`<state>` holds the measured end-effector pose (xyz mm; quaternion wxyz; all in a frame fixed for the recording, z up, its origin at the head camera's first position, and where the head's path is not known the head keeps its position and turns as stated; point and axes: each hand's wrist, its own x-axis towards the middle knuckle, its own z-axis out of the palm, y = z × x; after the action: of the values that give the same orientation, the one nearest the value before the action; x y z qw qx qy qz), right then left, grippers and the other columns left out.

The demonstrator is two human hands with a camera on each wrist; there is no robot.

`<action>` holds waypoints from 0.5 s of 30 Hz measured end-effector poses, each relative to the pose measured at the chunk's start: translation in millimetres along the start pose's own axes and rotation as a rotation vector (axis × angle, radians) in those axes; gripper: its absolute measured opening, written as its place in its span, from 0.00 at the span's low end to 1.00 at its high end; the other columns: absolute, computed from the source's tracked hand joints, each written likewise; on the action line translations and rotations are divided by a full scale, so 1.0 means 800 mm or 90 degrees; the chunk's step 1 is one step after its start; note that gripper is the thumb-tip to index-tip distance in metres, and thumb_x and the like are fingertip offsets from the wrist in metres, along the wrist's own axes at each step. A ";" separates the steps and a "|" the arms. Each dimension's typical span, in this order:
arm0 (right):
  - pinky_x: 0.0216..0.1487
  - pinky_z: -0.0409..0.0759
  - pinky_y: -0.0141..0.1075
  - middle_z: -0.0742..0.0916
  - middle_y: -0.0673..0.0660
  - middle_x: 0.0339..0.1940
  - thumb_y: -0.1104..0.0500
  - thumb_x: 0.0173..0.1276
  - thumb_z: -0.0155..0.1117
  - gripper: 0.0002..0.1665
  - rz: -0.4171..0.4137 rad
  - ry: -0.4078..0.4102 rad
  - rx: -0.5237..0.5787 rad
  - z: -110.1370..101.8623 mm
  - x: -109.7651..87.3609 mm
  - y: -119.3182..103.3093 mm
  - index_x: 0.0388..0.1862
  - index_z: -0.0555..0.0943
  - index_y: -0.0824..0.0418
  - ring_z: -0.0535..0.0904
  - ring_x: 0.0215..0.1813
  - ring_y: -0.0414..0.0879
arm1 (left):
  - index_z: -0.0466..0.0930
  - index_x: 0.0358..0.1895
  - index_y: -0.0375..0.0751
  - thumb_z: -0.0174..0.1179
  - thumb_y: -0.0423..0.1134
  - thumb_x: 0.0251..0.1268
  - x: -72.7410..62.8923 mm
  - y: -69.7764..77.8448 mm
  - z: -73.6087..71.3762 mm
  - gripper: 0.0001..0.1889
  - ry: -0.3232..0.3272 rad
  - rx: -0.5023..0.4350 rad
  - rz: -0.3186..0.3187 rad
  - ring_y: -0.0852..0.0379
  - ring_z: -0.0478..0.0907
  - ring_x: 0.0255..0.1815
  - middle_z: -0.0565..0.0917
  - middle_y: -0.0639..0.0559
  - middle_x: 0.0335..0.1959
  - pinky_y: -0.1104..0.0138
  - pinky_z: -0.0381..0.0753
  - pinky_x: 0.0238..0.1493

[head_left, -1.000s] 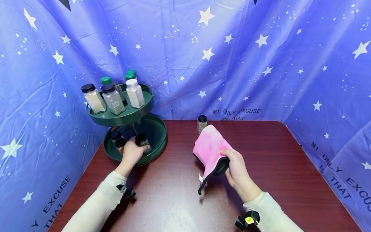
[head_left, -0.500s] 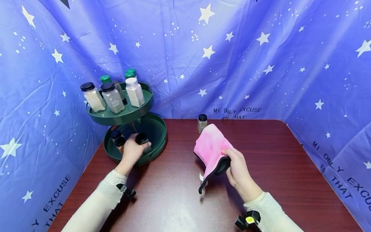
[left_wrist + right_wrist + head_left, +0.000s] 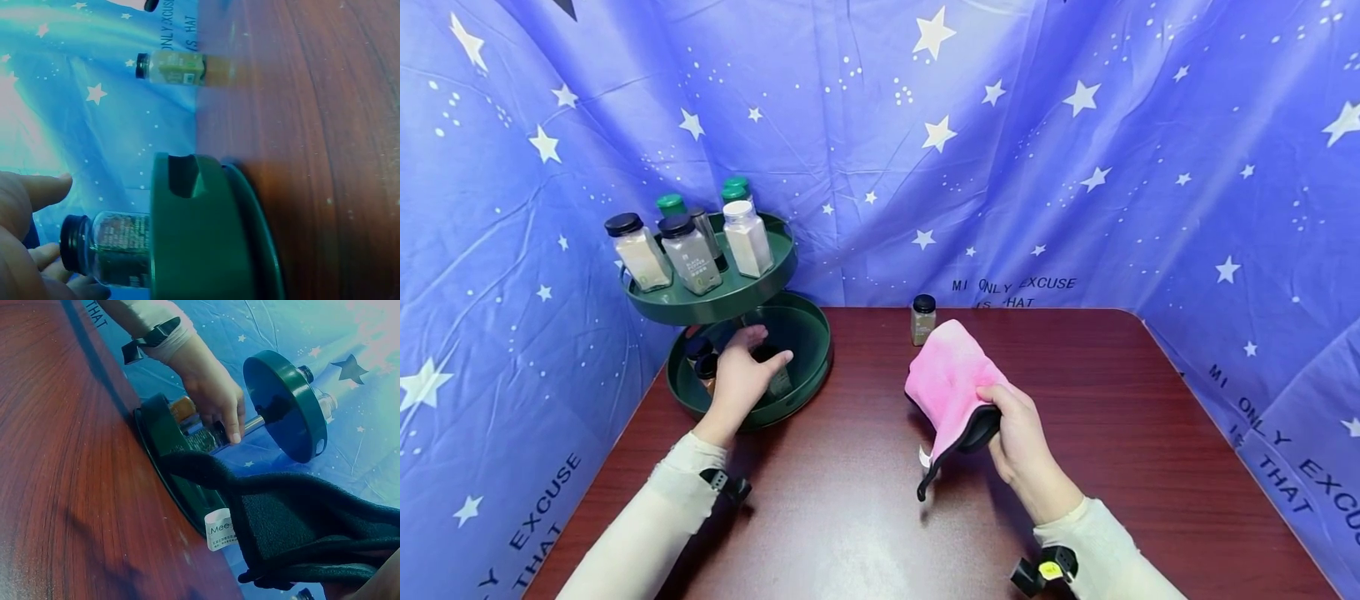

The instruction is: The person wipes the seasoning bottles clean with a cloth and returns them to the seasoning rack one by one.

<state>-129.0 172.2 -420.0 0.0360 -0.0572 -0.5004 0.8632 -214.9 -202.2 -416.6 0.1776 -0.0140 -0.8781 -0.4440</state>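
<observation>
My left hand point(image 3: 741, 379) is above the lower tier of a green two-tier turntable point(image 3: 814, 337), its thumb and fingers spread around a black-capped spice jar point(image 3: 122, 250). That jar stands upright in the tier, and a gap shows between thumb and cap in the left wrist view. Two more dark-capped jars point(image 3: 706, 368) stand just left of the hand. My right hand point(image 3: 1021, 437) pinches a pink cloth point(image 3: 951, 375) with black edging, held up over the table. In the right wrist view the cloth's dark underside point(image 3: 281, 519) and a white label point(image 3: 220, 530) show.
On the upper tier point(image 3: 730, 308) stand several jars, including a black pepper jar point(image 3: 692, 258) and a white-capped one point(image 3: 748, 240). Another black-capped jar point(image 3: 923, 321) stands at the table's back edge, behind the cloth. A blue star-patterned curtain point(image 3: 880, 167) surrounds the brown table point(image 3: 850, 467).
My left hand has let go of the jar in the lower tier; its fingers have spread and risen a little. My right hand with the cloth has barely moved.
</observation>
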 end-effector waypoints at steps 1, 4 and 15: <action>0.35 0.82 0.31 0.84 0.48 0.28 0.72 0.70 0.49 0.16 -0.002 -0.002 0.000 -0.001 0.000 -0.001 0.29 0.80 0.57 0.82 0.31 0.38 | 0.74 0.66 0.32 0.75 0.43 0.59 0.000 0.003 0.000 0.34 0.002 0.000 0.010 0.42 0.77 0.67 0.82 0.37 0.62 0.51 0.71 0.70; 0.37 0.82 0.31 0.84 0.48 0.29 0.72 0.70 0.48 0.17 -0.005 -0.008 -0.001 -0.002 0.000 -0.002 0.30 0.80 0.57 0.82 0.32 0.38 | 0.75 0.65 0.33 0.75 0.44 0.59 0.001 0.012 0.002 0.33 0.021 0.000 0.046 0.41 0.76 0.66 0.82 0.38 0.62 0.50 0.72 0.69; 0.37 0.83 0.32 0.85 0.49 0.28 0.73 0.71 0.49 0.19 -0.014 0.008 0.002 -0.010 0.001 -0.007 0.28 0.82 0.57 0.82 0.32 0.39 | 0.79 0.60 0.36 0.75 0.41 0.60 0.006 0.057 0.036 0.27 0.038 -0.109 0.159 0.48 0.79 0.62 0.84 0.42 0.57 0.56 0.76 0.67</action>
<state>-128.7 181.7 -419.3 0.0489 -0.0569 -0.4993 0.8632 -219.9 -152.5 -395.6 0.2557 -0.1246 -0.8229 -0.4918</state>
